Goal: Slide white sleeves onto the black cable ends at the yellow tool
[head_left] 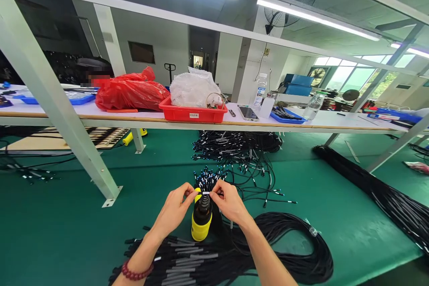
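Observation:
My left hand [176, 205] and my right hand [232, 201] pinch a thin black cable between thumb and fingertips, one on either side of a short white sleeve [206, 193] on it. The sleeve lies level, just above the metal nozzle of a yellow and black heat gun [201, 231] that stands upright. Behind the nozzle is a bunch of black cables with blue and white tips [208, 174]. Below my forearms lie many black cables with grey sleeves [187, 261], and a coiled cable bundle [315, 250] sits to the right.
A green work mat [63, 228] covers the bench. Further back is a cable heap [231, 145], with a long bundle [375, 187] at right. The raised white shelf [147, 122] carries a red bag [130, 91], a red tray [194, 115], a phone [248, 112] and bottles. A shelf post [72, 98] stands left.

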`<state>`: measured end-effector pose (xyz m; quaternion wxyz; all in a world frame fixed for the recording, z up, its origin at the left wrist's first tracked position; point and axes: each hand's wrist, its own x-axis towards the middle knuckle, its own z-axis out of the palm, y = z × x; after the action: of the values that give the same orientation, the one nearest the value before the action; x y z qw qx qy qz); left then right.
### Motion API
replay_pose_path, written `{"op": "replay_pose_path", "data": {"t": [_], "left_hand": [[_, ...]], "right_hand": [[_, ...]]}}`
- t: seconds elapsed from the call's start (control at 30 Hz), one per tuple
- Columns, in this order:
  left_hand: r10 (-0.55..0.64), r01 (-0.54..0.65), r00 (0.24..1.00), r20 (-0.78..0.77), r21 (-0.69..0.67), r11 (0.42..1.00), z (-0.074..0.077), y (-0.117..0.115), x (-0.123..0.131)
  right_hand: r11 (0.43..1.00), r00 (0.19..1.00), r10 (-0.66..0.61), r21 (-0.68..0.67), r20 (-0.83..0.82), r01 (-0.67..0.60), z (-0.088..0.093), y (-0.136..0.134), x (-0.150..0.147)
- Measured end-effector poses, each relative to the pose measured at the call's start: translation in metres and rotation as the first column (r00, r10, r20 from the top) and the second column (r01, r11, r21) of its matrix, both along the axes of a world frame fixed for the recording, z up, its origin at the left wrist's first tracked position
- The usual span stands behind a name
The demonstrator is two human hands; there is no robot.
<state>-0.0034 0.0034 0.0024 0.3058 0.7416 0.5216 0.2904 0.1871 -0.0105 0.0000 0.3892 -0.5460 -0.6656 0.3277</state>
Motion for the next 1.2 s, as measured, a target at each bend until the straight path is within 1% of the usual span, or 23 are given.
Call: {"op": "replay_pose_path", "data": {"t": [0.17,0.4,0.57,1.03,1.2], "left_hand": [[0.011,-0.011,1.000,0.000,0.001,1.000,0.0006,0.0015,-0.0007],[-0.004,0.003,0.999,-0.033,-0.023,1.000,0.0055,-0.0004,0.0004],[-0.018,0.016,0.998,-0.052,-0.032,0.999,0.0042,0.0019,0.0017],[-0.021,0.022,1.000,0.011,-0.010,1.000,0.0008,0.0035,0.0009],[-0.018,0.018,1.000,0.024,0.005,1.000,0.0013,0.0029,0.0002]], "right_hand": [[1.000,1.000,0.013,-0.004,-0.009,-0.013,-0.0002,0.0018,0.0035],[0.999,0.999,0.031,0.013,-0.037,-0.030,-0.0005,0.0044,0.0075],[1.000,0.998,0.026,0.018,-0.054,-0.025,-0.0018,0.0033,0.0057],[0.999,0.999,-0.032,0.010,-0.037,0.032,-0.0034,0.0052,0.0041],[1.000,1.000,-0.018,0.015,-0.007,0.018,-0.0007,0.0025,0.0063]]}}
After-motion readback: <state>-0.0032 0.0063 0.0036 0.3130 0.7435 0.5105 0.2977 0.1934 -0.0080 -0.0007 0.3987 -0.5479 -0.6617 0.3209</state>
